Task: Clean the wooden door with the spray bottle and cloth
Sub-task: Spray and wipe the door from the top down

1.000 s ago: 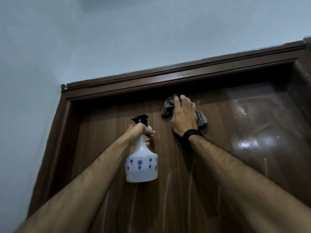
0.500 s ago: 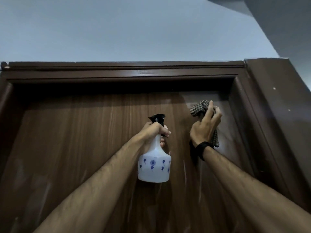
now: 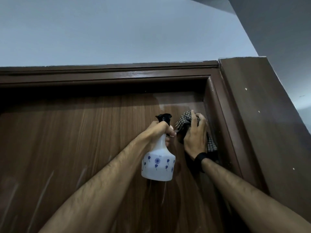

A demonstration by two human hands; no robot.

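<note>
Door [image 3: 84,148] filled most of the view, wood-grain, with pale streaks low on the left and a glossy patch near its top right corner. Smooth and rigid, so it likely took firm wiping; a wet face could be slick. Frame [image 3: 222,132] ran over the top and down the right side, wall [image 3: 117,31] above. Left hand [image 3: 159,132] was curled round the neck of the bottle [image 3: 158,165], a finger at the trigger; white plastic, probably light, best held at the neck as it was. Right hand [image 3: 195,140], black band on the wrist, pressed the cloth [image 3: 184,121] on the door just beside the frame, fingers mostly straight. Cloth was checked, soft, bunched. Frame edge likely blocked wiping further right.
</note>
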